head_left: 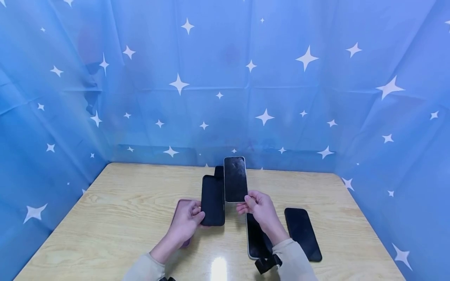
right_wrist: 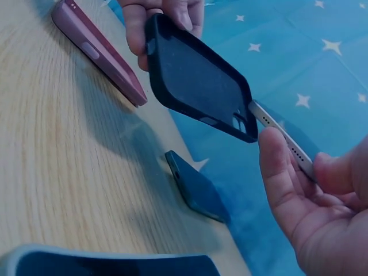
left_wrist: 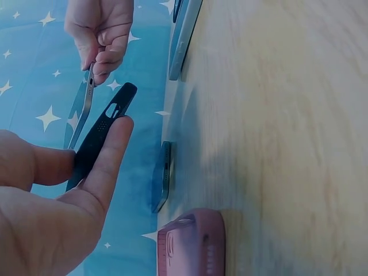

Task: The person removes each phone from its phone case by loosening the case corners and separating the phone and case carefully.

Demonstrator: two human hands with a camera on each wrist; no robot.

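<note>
My left hand [head_left: 185,223] holds a black phone case [head_left: 213,201] between thumb and fingers, raised over the table. The right wrist view shows the hollow inside of the case [right_wrist: 198,75] and its camera cutout. Between thumb and fingers of my right hand [head_left: 261,210] is a phone [head_left: 236,179] with a dark screen and a pale metal edge, pinched at its bottom end. In the right wrist view the phone's far end overlaps the case's rim near the cutout. A pink phone case [left_wrist: 195,247] lies on the table beneath my left hand.
Behind the held case, a dark phone [right_wrist: 195,190] lies near the table's back edge. A pale-edged phone [head_left: 256,238] rests under my right wrist, with another black phone [head_left: 304,234] to its right. A blue star-patterned curtain [head_left: 225,78] surrounds the wooden table [head_left: 105,218].
</note>
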